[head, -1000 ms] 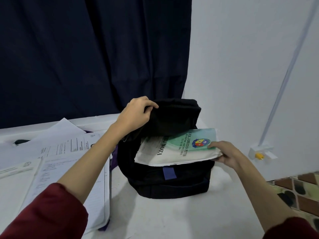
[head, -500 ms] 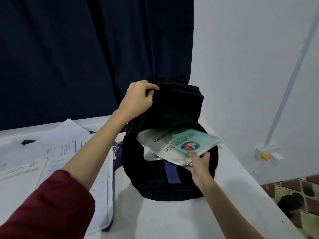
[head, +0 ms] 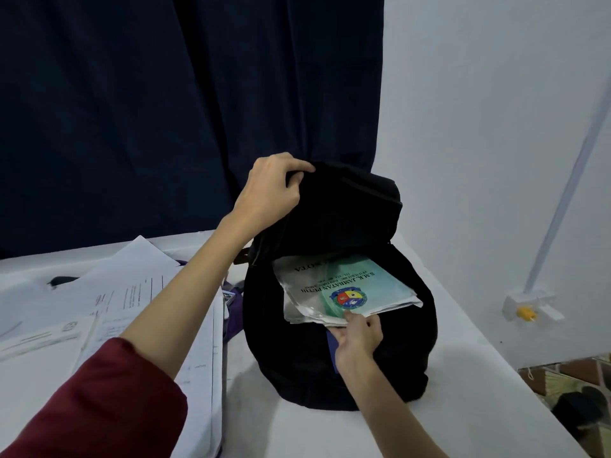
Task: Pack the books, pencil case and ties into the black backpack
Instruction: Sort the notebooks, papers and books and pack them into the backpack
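Observation:
The black backpack [head: 390, 355] stands upright on the white table [head: 330, 434], its top unzipped. My left hand [head: 269, 193] grips the lifted top flap and holds it up. A stack of thin books [head: 340, 292], the uppermost with a green cover and a crest, sticks halfway out of the opening. My right hand [head: 358, 335] holds the stack's near edge, thumb on the cover and fingers underneath. The lower part of the books is hidden inside the bag. No pencil case or ties can be made out.
Loose printed papers [head: 132, 312] lie in a pile on the table's left half, over something purple [head: 234, 309]. A dark curtain hangs behind. A white wall with a conduit and a small box [head: 529, 309] is to the right, and patterned floor lies beyond the table's right edge.
My right hand moved from the books' right side to their near edge, and the stack turned and slid deeper into the bag. My left hand lifted the flap higher.

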